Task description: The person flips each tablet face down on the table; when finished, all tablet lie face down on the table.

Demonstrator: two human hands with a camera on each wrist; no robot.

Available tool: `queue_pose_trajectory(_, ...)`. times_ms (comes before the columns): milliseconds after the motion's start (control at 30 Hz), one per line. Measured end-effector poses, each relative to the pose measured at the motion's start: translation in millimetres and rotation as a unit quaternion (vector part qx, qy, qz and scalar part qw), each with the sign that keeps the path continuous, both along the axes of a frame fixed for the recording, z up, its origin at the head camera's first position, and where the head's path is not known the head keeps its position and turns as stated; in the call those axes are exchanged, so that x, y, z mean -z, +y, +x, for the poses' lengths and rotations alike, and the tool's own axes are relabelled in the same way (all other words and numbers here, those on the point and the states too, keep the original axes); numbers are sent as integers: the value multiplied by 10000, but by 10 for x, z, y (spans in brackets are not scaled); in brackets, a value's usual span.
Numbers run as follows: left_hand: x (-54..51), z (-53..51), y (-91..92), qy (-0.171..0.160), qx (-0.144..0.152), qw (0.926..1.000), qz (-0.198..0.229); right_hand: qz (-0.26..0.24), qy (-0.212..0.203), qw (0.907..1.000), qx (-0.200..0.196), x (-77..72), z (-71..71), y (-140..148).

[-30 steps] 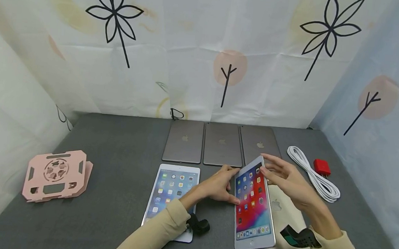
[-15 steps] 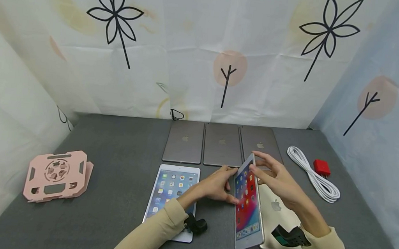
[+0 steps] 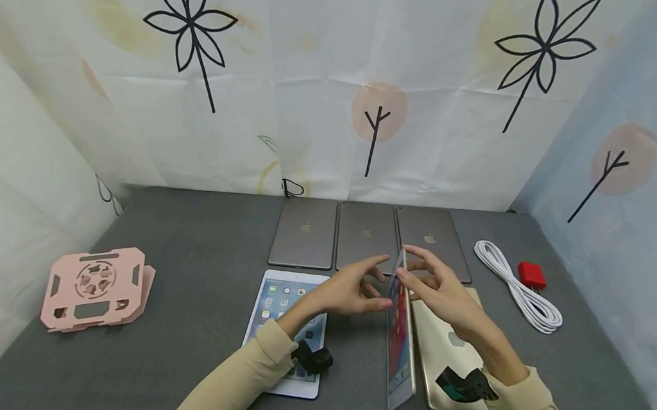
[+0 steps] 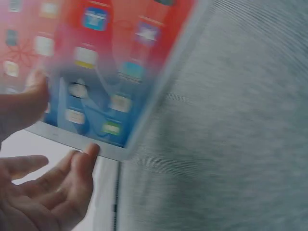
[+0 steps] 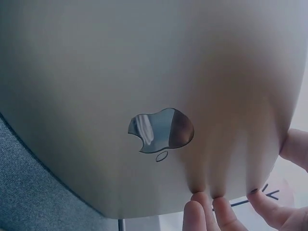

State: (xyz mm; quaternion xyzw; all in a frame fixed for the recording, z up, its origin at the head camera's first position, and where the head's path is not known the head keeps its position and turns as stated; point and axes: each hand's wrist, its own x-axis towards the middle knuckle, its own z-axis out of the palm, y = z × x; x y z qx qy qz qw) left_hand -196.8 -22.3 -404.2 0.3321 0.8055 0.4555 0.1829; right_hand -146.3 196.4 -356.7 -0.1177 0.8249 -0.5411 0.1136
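Observation:
A white-framed tablet (image 3: 399, 358) with a red and blue home screen is tilted steeply on its long edge, its screen facing left. My right hand (image 3: 445, 298) pinches its top end between thumb and fingers; in the right wrist view those fingers touch the silvery back (image 5: 96, 96) with its apple logo. My left hand (image 3: 351, 290) is just left of the screen, fingers spread; in the left wrist view its thumb (image 4: 29, 103) overlaps the screen, contact unclear. Under my left forearm a second white tablet (image 3: 280, 304) lies screen up. A gold tablet (image 3: 433, 342) lies face down at right, partly hidden.
Three grey tablets (image 3: 304, 232) lie face down in a row at the back. A coiled white cable (image 3: 519, 287) and a red plug adapter (image 3: 531, 275) sit at right. Pink folding stands (image 3: 93, 289) lie stacked at left. Cloth walls surround the grey table (image 3: 197, 252).
The held tablet has turned from mostly facing the camera to nearly edge-on. My right hand has moved left with its top end. My left hand has loosened from its left edge and spread its fingers.

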Motion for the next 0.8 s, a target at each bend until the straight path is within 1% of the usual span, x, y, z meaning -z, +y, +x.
queue_pose_trajectory(133, -131, 3, -7, -173, -90, 9974, 691, 26, -100, 9999, -33, -3, -6, -23)
queue_pose_trajectory(267, -234, 25, 4, -232, -22, 9946, 1011, 12, -151, 9998, -86, 3, -8, -46)
queue_pose_trajectory(400, -278, 44, 8, -291, 65, 9944, 1013, 1, -118, 9999, -110, 26, -6, -53)
queue_pose_trajectory(533, -283, 51, -12, -398, 36, 9945, 966, 22, -150, 9998, -139, 62, -4, -60)
queue_pose_trajectory(800, -296, 14, -93, -410, 112, 9947, 934, 160, -262, 9991, -295, 129, -11, -80)
